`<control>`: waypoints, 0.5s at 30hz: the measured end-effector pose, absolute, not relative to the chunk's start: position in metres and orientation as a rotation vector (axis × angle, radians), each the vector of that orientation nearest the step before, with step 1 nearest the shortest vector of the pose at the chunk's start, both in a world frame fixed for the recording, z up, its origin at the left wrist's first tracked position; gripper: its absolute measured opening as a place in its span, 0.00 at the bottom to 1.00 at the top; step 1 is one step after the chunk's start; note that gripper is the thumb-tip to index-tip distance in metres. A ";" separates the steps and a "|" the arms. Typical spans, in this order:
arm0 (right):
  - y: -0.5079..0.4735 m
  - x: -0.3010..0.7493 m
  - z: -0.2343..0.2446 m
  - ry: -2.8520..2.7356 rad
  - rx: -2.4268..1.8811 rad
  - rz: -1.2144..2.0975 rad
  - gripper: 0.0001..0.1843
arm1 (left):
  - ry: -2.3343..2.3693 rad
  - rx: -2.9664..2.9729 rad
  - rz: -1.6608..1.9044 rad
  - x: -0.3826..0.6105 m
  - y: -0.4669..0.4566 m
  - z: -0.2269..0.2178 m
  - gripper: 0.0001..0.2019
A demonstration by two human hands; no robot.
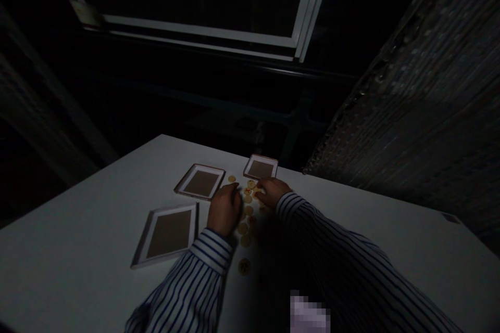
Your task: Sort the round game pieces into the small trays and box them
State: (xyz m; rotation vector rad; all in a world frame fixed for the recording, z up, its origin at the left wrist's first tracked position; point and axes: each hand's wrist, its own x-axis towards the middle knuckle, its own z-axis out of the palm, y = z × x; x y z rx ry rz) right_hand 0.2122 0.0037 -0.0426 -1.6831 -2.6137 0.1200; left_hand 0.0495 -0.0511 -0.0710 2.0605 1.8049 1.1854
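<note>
The room is dim. Several small round yellowish tokens (245, 227) lie scattered on a white table (78, 250). My left hand (224, 208) rests knuckles up among them, fingers curled down onto the tokens near the top of the scatter. My right hand (273, 191) reaches in from the right, fingers bent over the tokens beside a small tray. Whether either hand holds a token is hidden by the fingers. Both arms wear blue-striped white sleeves.
Three square white-rimmed trays with brown insides sit on the table: one near left (167, 234), one in the middle (200, 182), a smaller one far right (261, 168). A single token (244, 266) lies nearer me. Window frame behind, textured curtain at right.
</note>
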 end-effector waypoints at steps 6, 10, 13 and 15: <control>0.009 0.212 -0.047 -2.559 -1.648 0.233 0.14 | 1.773 2.020 1.185 0.050 -0.049 -0.072 0.15; 0.011 0.211 -0.045 -2.210 -1.556 0.811 0.10 | 1.682 1.983 1.194 0.052 -0.049 -0.072 0.14; 0.010 0.210 -0.042 -1.838 -1.408 1.279 0.09 | 1.588 1.987 1.208 0.055 -0.050 -0.069 0.13; 0.008 0.210 -0.040 -1.700 -1.357 1.411 0.08 | 1.535 2.001 1.225 0.057 -0.051 -0.067 0.13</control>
